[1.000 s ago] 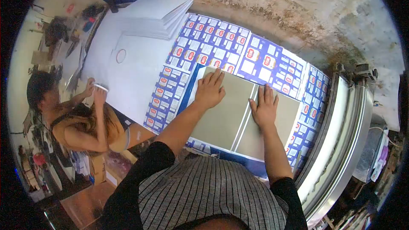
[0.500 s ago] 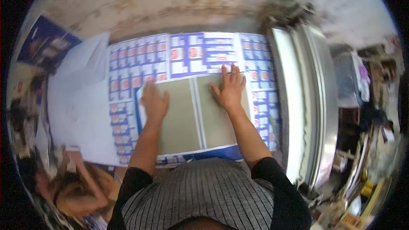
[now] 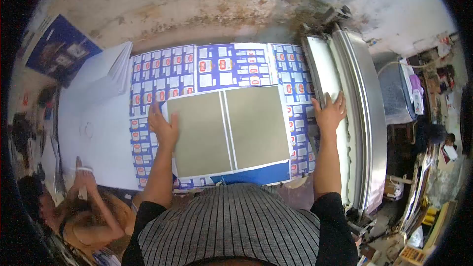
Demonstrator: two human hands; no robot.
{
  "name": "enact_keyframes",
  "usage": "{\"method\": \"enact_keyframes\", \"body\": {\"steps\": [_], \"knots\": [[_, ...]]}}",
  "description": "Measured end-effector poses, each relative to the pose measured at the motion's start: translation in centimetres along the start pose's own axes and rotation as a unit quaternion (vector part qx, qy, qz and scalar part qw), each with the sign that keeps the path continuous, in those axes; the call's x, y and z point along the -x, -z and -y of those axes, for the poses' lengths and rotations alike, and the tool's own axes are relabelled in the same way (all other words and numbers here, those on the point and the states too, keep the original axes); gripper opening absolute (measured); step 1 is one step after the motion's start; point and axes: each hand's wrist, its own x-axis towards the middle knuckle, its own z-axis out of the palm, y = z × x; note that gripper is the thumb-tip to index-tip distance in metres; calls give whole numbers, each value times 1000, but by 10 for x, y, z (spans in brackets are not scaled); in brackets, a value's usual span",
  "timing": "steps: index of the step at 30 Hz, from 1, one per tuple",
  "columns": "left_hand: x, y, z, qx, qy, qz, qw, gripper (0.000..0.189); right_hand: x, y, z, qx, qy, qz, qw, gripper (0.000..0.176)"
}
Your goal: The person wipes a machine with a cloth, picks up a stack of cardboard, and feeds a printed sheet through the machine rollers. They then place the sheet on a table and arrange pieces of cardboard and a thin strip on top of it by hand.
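Note:
Two grey-green board panels (image 3: 202, 133) lie side by side on a white-edged sheet, with a narrow white strip between them. Beneath them, blue printed sheets (image 3: 162, 64) with red and white labels cover the table. At the left edge of the panels is my left hand (image 3: 164, 127), fingers spread, holding nothing. My right hand (image 3: 330, 113) rests with spread fingers on the white surface (image 3: 322, 64) beside the metal rollers, away from the panels. A blue strip (image 3: 261, 173) shows below the panels, close to my body.
Long metal rollers (image 3: 367, 118) stand on the right. On the left is a large white sheet (image 3: 93, 138), with a co-worker's hands (image 3: 84, 180) at its near edge. A dark blue printed board (image 3: 61, 51) leans at the back left. Clutter fills the far right.
My right hand has moved right, off the panels and onto the white surface by the rollers. My left hand has shifted slightly left and down. Both panels are now uncovered.

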Motion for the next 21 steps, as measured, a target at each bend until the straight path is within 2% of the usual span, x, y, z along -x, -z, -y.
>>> {"method": "enact_keyframes", "body": {"steps": [3,5,7,9,11,15,21], "knots": [[15,9,49,-19,41,-43,998,78,5,-15,-13,54,22,-17,998,71],[27,15,88,-46,-14,-92,995,78,4,-4,-8,77,-19,60,995,74],[35,42,85,-58,50,-67,995,78,6,-9,-17,92,25,5,995,78],[44,44,105,-34,26,-110,993,76,9,6,-5,126,-15,20,992,85],[48,57,100,-45,109,-54,992,74,10,-10,-19,125,-26,-13,992,90],[53,62,109,-40,100,-37,994,72,22,-30,-33,192,-31,54,979,89],[52,62,126,-43,82,-5,996,71,43,-31,-10,181,-39,57,981,82]]}}
